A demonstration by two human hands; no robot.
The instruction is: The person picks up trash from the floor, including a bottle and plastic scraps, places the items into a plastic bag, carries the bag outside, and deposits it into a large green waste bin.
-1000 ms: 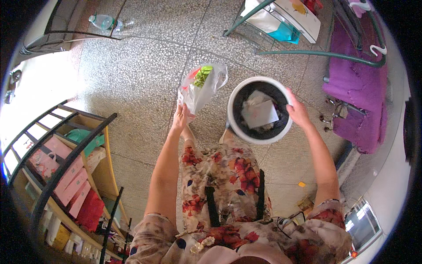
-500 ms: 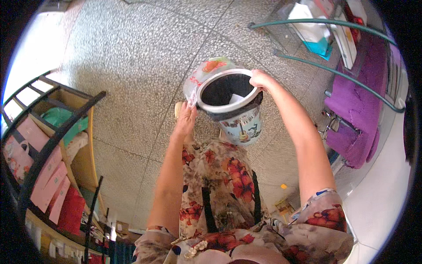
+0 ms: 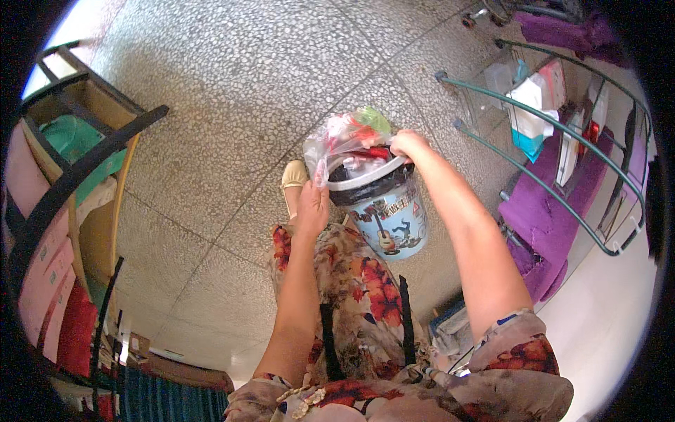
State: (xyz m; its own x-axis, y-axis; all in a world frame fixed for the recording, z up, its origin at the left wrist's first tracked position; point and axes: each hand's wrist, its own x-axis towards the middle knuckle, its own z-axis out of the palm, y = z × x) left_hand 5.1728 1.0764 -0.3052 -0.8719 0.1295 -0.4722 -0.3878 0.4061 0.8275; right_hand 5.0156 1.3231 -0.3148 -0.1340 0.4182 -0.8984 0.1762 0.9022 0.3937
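Over the bin (image 3: 390, 224), I'm now drawing the bag (image 3: 346, 130), closing their gap, left hand (image 3: 311, 204) pinching it, right hand (image 3: 410, 145) gripping the rim (image 3: 367, 178).

Light-blue bin (image 3: 389, 224) gripped at rim's right by right hand (image 3: 410, 144). Clear plastic bag (image 3: 325, 141) held in left hand (image 3: 311, 206), spread over bin's mouth; red and green seen on it. Black-framed shelf (image 3: 105, 146) placed left, purple fabric (image 3: 526, 211) partly hidden by green rack (image 3: 489, 93) right.
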